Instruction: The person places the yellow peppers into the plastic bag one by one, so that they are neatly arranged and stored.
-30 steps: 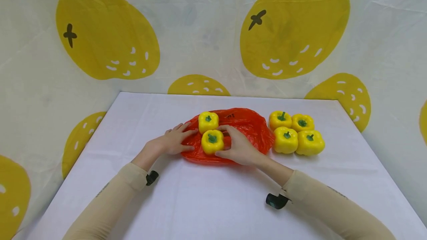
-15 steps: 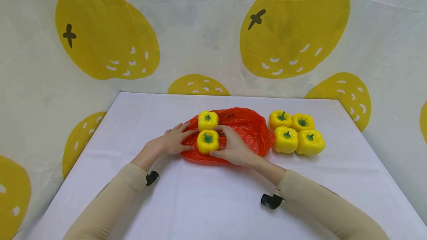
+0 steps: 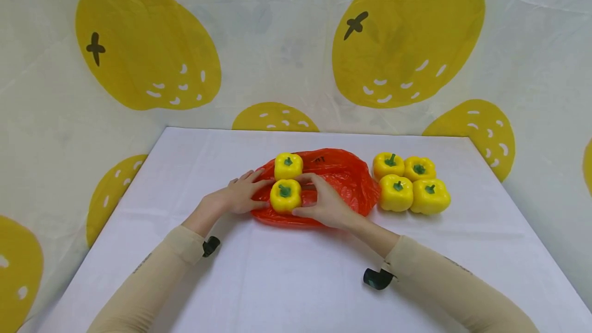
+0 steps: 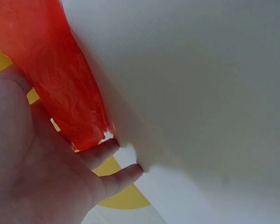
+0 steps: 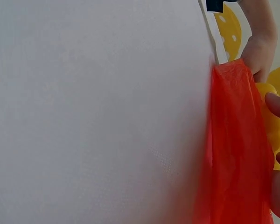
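Note:
A red plastic bag (image 3: 344,184) lies spread on the white table with its mouth open. Two yellow bell peppers stand on its left part, stems up: a farther bell pepper (image 3: 288,166) and a nearer bell pepper (image 3: 284,197). My right hand (image 3: 326,204) holds the nearer one from its right side, thumb in front and fingers behind. In the right wrist view the thumb (image 5: 279,105) meets the yellow pepper above the red film. My left hand (image 3: 241,195), fingers spread, rests on the bag's left edge. In the left wrist view its fingers (image 4: 123,179) are extended beside the red plastic.
Several more yellow bell peppers (image 3: 430,197) stand grouped just right of the bag on the white table (image 3: 277,281). A pale cloth (image 3: 277,40) printed with large yellow fruit hangs behind and at the sides.
The nearer pepper has shifted slightly left, close in front of the farther one, with my right hand following. My left hand has stayed in place.

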{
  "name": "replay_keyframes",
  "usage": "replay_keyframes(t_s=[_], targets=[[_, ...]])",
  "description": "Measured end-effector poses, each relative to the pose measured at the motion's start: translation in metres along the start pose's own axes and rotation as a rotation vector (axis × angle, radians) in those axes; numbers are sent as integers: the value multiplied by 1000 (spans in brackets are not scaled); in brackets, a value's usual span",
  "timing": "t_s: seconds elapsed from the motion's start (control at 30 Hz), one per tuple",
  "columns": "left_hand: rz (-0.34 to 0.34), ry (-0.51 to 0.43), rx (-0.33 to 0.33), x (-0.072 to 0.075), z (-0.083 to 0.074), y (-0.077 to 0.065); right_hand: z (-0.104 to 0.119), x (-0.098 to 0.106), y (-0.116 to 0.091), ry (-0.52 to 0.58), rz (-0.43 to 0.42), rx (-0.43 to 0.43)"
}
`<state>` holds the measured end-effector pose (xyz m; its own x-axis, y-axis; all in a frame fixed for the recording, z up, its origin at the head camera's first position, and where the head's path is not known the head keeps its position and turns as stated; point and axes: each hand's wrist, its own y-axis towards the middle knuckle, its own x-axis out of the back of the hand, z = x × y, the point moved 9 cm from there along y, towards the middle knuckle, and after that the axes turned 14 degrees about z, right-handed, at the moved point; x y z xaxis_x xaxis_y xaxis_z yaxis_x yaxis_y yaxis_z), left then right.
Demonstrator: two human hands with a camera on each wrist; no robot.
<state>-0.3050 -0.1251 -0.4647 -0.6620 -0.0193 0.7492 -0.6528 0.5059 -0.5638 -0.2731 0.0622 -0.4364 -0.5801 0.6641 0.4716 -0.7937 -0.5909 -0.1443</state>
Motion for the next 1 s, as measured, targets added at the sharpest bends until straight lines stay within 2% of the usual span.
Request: replay_keyframes(t_s=[0.33,0.67,1.0], targets=[[1,-13,0,-1,1,1,0,15,-15,12,26,0],[-4,-20,4,0,1,0,10,29,-37,7,72,48],[0,-28,8,-1,2,2,19,61,-63,-66,46,131]])
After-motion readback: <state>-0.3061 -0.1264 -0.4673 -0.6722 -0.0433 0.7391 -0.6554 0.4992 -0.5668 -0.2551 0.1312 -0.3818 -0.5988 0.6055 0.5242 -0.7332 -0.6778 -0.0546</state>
